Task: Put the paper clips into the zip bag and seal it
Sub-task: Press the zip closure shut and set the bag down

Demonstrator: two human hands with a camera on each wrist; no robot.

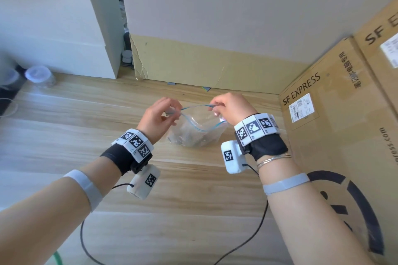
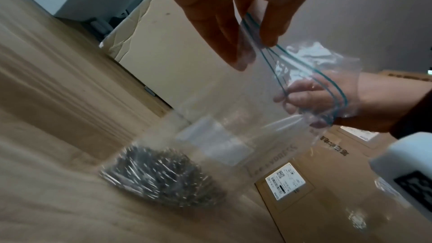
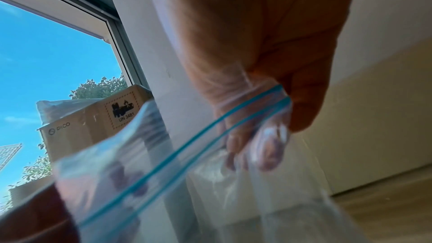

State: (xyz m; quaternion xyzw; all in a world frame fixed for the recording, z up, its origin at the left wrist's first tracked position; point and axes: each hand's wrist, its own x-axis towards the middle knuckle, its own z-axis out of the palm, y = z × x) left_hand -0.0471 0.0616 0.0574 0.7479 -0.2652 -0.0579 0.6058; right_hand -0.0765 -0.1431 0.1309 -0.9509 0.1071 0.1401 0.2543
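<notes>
Seen from the head camera: clear zip bag (image 1: 195, 133) held up over a pale wood-grain bench (image 1: 64, 114), bottom resting on the wood, blue zip track at the top gaping open in the middle. Left hand (image 1: 160, 117) pinching the left end of the track between thumb and fingertips, other fingers loosely curled. Right hand (image 1: 229, 106) pinching the right end of the track, fingers curled round the plastic. Silver paper clips (image 2: 158, 175) heaped inside the bag at its bottom, blurred in the left wrist view. Open bench to the left of the bag and toward the viewer, crossed only by two black cables (image 1: 247, 243) trailing from the wrist cameras. Hemmed in on the right by a tall cardboard box (image 1: 336, 135) just beside the right wrist, printed "SF EXPRESS" with Chinese characters, a white shipping label and a large black smiley mark low down. Closed off behind by a flattened cardboard sheet (image 1: 193, 66) leaning on a grey wall, near the bag's far side. Far left: white cabinet (image 1: 64, 38) and a small clear lidded jar (image 1: 41, 76) on the bench. In the right wrist view, a window with blue sky and leaves, and a carton (image 3: 93, 123) reading "PICO" and "UN 3481"
</notes>
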